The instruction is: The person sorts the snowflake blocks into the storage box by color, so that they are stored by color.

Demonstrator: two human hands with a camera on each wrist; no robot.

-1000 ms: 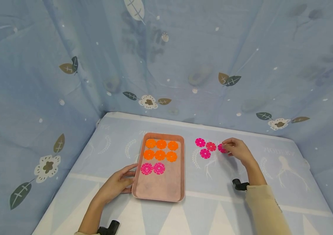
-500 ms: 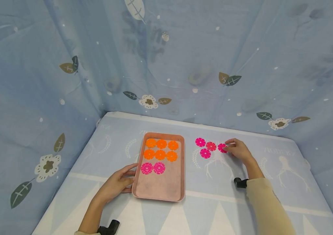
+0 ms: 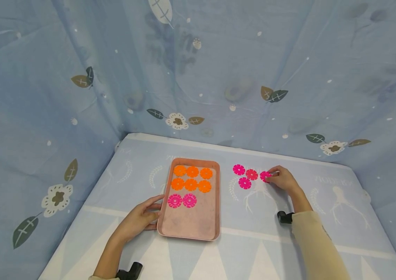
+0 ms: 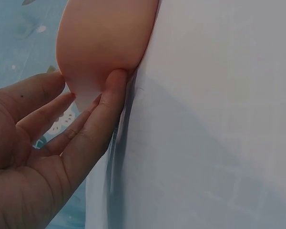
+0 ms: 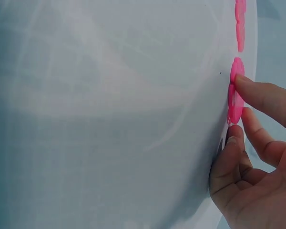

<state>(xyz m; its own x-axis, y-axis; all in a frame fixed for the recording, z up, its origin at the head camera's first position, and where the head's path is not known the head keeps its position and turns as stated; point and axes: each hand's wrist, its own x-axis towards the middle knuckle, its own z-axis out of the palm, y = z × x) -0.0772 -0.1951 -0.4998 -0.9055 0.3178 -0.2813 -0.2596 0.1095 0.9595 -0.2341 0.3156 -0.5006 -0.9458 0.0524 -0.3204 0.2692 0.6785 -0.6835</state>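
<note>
Beside the long left side of a pink tray (image 3: 198, 217), my left hand (image 3: 139, 218) rests its extended fingers and thumb against the rim; the left wrist view shows the fingertips touching the tray wall (image 4: 105, 33). On the right, my right hand (image 3: 285, 181) touches the rightmost pink notched flower disc (image 3: 264, 176), which lies on the table. In the right wrist view a fingertip lies on this disc (image 5: 237, 102), with other fingers close to its edge. Several similar discs, including a redder pink one (image 3: 252, 174), lie just left of it.
Inside the tray are two rows of orange flower discs (image 3: 191, 184) and two pink flower discs (image 3: 175, 201) below them. The table has a pale blue patterned cloth (image 3: 246, 252). Blue curtains (image 3: 218, 77) rise behind and at both sides. Black wrist mounts show on both arms.
My right fingers have drawn back slightly to the right, uncovering more of the rightmost pink disc, which stays in place. My left hand and the tray have not visibly moved.
</note>
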